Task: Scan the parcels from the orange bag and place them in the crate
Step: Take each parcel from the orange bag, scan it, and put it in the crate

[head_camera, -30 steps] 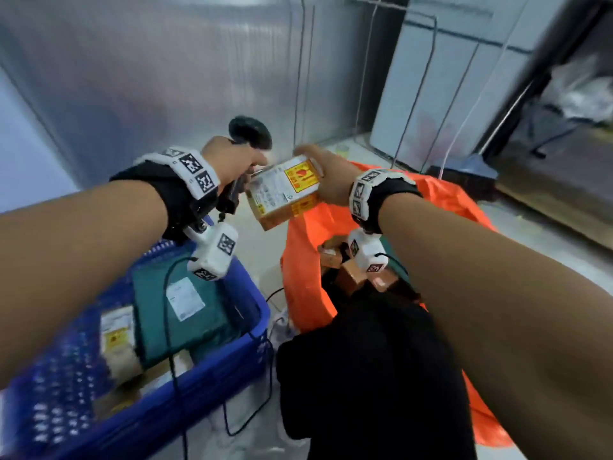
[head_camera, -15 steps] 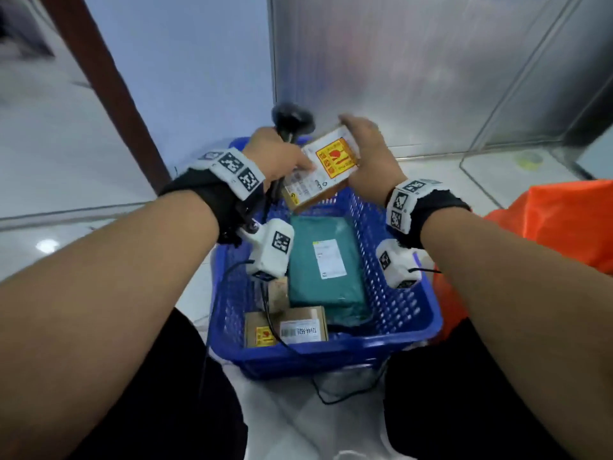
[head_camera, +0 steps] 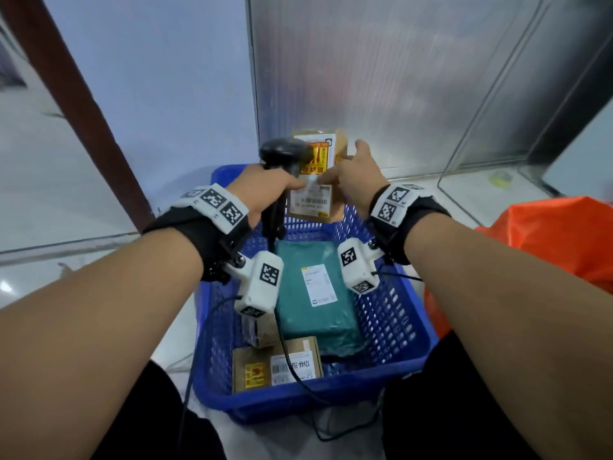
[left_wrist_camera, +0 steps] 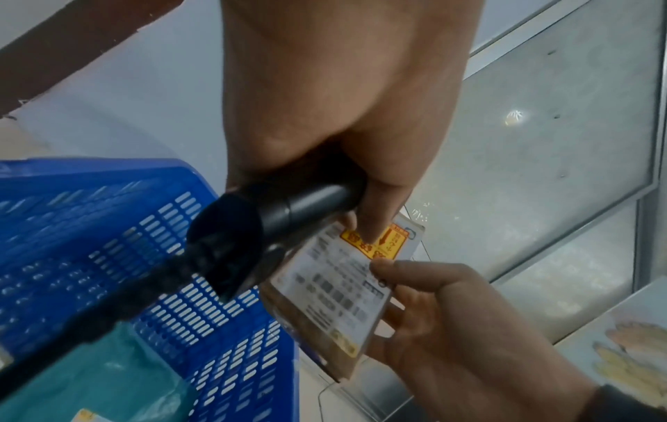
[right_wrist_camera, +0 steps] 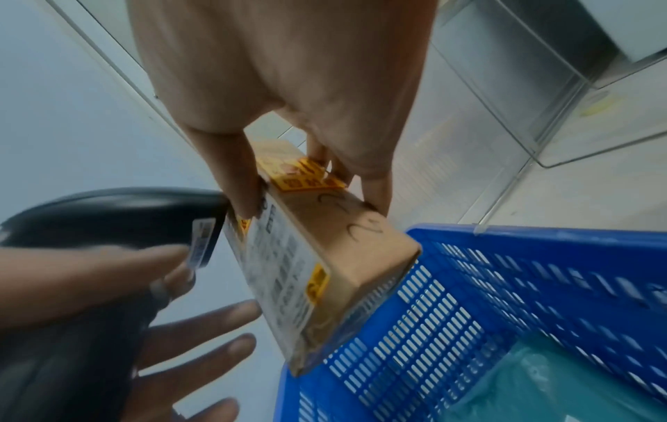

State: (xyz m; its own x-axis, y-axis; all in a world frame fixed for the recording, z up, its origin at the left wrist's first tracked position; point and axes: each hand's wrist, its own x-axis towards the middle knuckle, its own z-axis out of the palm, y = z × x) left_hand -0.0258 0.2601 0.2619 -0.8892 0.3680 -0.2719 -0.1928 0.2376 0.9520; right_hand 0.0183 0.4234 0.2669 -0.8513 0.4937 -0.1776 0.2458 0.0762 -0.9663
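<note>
1. The right hand (head_camera: 355, 180) grips a small cardboard parcel (head_camera: 315, 180), thumb on the labelled face and fingers curled round the far side; the right wrist view shows the thumb on one edge and the fingers on the opposite one.
2. The parcel is held upright above the far rim of the blue crate (head_camera: 391, 327), long axis running nearly vertical. Its white shipping label faces the person, with the yellow-and-red sticker at the top and the barcode below.
3. In the right wrist view the parcel's lower end hangs just at the crate's far wall; whether it touches the rim cannot be told.
4. The left hand (head_camera: 265, 190) holds the handle of a black barcode scanner (head_camera: 285, 154), its head up beside the parcel's upper left corner. In the left wrist view the thumb presses on the yellow sticker, while the right wrist view shows several left fingers spread loosely.
5. A black cable (head_camera: 292, 360) trails from the scanner handle down across the crate.
6. Inside the crate lie a teal mailer (head_camera: 315, 293) with a white label, long axis running away from the person, and a flat cardboard box (head_camera: 278, 365) at the near wall.
7. The orange bag (head_camera: 557, 240) sits to the right of the crate.
</note>
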